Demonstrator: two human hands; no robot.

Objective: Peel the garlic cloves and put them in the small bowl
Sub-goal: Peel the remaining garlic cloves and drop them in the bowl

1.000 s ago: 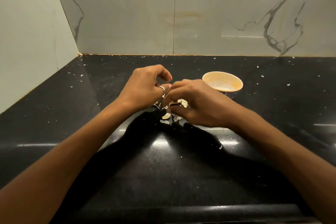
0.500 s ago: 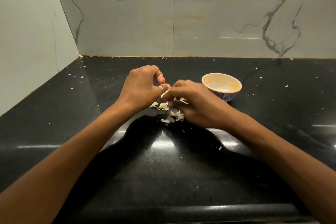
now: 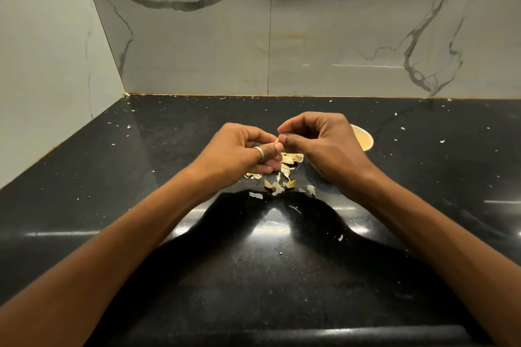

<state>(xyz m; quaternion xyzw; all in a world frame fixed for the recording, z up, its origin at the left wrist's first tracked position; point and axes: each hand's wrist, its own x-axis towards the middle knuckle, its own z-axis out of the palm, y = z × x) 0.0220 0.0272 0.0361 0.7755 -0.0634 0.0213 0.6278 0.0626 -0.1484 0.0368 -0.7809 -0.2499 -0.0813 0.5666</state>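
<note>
Both hands pinch one small pale garlic clove [image 3: 277,140] above the glossy black table [image 3: 135,177].
Fingers of left hand [image 3: 239,152] and right hand [image 3: 318,141] curled, tips meeting on it. Small round cream bowl [image 3: 365,140] just behind right hand; papery pale skins [image 3: 285,175] beneath.

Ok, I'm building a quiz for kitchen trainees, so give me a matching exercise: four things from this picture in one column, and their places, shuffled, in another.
Things
1. garlic clove
2. small bowl
3. garlic skins
4. ring

Places
A. loose on the counter, below the hands
B. on a finger of the left hand
C. pinched between the fingers of both hands
D. behind the right hand, partly hidden

Pairs: 1-C, 2-D, 3-A, 4-B
</note>
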